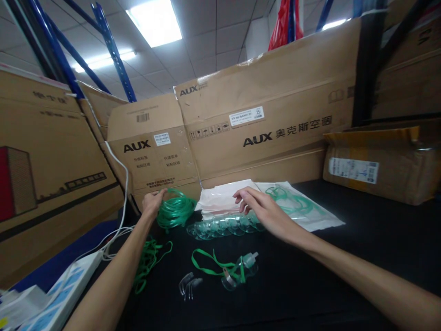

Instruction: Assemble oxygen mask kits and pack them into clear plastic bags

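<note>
My left hand (153, 202) is closed on the left upper edge of a coil of clear green tubing (176, 210), its fingertips pinching a strand. My right hand (254, 203) hangs over a nested row of clear green oxygen masks (223, 226), fingers loosely bent and apart, with nothing visible in them. Nearer me lies a single oxygen mask (237, 273) with a green elastic strap (206, 263) and a metal nose clip. Left of that mask are a few small clear plastic pieces (190, 285). A tangle of green elastic straps (147, 262) lies partly behind my left forearm.
White plastic bags (223, 197) lie behind the masks, and a bag with green tubing (296, 202) is to their right. Large cardboard boxes (275, 115) wall the back. A taped carton (396, 170) stands right. A power strip (65, 285) with white cables sits left.
</note>
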Demonstrator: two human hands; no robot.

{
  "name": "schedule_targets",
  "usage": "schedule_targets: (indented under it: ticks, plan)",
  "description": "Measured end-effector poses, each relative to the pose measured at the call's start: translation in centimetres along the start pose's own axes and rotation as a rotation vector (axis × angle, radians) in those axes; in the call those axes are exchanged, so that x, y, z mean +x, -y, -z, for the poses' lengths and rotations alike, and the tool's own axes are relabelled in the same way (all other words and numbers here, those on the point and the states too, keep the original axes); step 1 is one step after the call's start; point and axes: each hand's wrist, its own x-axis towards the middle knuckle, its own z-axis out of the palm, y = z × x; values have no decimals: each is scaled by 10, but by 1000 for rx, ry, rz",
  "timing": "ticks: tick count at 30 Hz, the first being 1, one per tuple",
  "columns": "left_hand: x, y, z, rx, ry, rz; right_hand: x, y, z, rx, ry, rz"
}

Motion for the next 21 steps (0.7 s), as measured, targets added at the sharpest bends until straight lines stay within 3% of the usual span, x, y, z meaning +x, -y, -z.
schedule_targets:
  ticks: [4,12,17,21]
  plan:
    - [5,9,-3,136,120,75,-1,1,-1,-33,21,10]
    - [2,4,-4,258,233,25,-3,6,-2,-131,55,67]
    - [-21,-15,17,250,143,-149,-4,16,1,-251,116,150]
    - [-78,-34,46,140,172,-424,-20,24,3,-310,267,202]
